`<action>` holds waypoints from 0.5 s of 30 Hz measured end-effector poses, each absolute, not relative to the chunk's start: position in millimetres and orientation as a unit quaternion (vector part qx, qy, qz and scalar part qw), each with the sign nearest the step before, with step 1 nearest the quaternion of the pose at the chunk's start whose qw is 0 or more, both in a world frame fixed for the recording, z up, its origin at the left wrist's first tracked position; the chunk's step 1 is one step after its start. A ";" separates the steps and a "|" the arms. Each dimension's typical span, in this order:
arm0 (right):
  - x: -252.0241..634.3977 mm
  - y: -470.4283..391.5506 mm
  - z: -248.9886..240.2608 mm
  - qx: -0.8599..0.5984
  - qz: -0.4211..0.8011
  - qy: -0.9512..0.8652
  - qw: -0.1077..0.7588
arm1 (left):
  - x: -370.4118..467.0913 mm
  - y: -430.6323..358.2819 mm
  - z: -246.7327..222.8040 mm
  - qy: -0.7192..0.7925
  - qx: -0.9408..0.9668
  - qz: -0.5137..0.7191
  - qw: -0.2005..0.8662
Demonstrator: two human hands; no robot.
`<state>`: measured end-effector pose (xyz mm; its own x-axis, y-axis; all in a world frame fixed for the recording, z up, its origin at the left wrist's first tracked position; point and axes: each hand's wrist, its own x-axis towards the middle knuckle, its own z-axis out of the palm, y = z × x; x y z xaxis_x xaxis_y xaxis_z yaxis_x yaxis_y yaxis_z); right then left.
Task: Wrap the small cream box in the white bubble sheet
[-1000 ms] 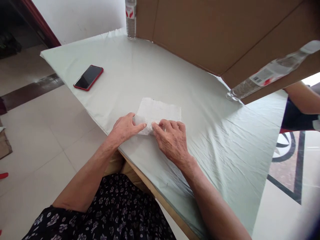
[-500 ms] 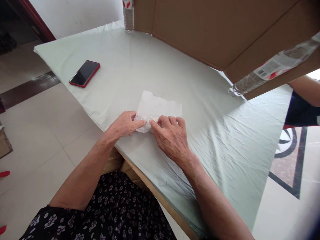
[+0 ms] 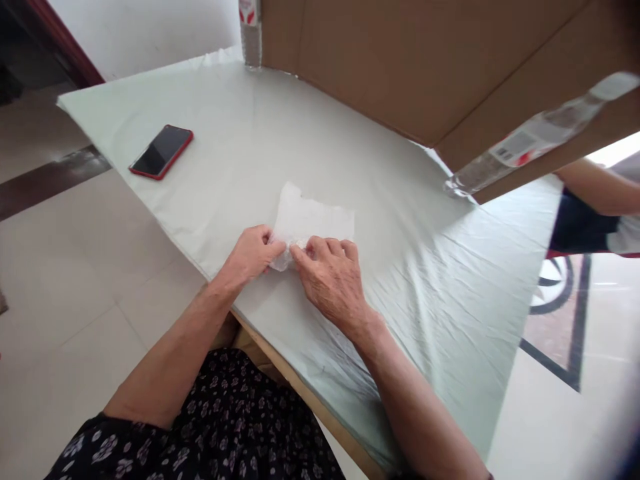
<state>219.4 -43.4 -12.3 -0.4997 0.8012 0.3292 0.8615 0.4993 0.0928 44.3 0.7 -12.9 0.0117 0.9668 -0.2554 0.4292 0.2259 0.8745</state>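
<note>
And here's the white sheet (image 3: 315, 219), lying at the near side of the desk (image 3: 303, 392), right in front of the person, both hands at its near edge. The left hand (image 3: 254, 253) has the near left corner, its grip clamped on the sheet with the thumb on top, probably to stop that corner from slipping. Just beside it, the right hand (image 3: 333, 277) has its grip closed on the crumpled near edge, thumb and forefinger together there, the other fingers curled over the sheet; two grips so close should give fine control of that thin stuff. The far part lies loose, its upper edge ragged.

Over to the left, a red-cased phone (image 3: 161, 152) lies well apart from the hands, likely set there out of their way. On the far side stands a cardboard panel (image 3: 380, 73), with a left bottle (image 3: 251, 33) and a right bottle (image 3: 525, 143) along its ends, perhaps to keep it upright; how they're fixed, I can't tell. Far right, another person's arm (image 3: 597, 185) shows past the panel.
</note>
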 end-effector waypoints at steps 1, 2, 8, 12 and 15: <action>219.2 -43.4 -11.6 -0.484 -0.118 -0.858 0.123 | 45.0 0.4 -13.3 0.629 0.521 0.309 0.488; 219.0 -43.3 -11.0 -0.483 -0.113 -0.859 0.123 | 45.7 0.3 -13.9 0.621 0.498 0.323 0.512; 219.2 -42.7 -5.6 -0.486 -0.093 -0.858 0.137 | 52.9 -2.1 -12.7 0.573 0.487 0.350 0.559; 220.0 -43.2 -1.5 -0.488 -0.064 -0.858 0.146 | 53.2 -5.6 -1.6 0.537 0.512 0.331 0.583; 225.7 -43.1 -0.6 -0.498 -0.012 -0.848 0.180 | 50.7 -8.5 2.6 0.529 0.554 0.303 0.567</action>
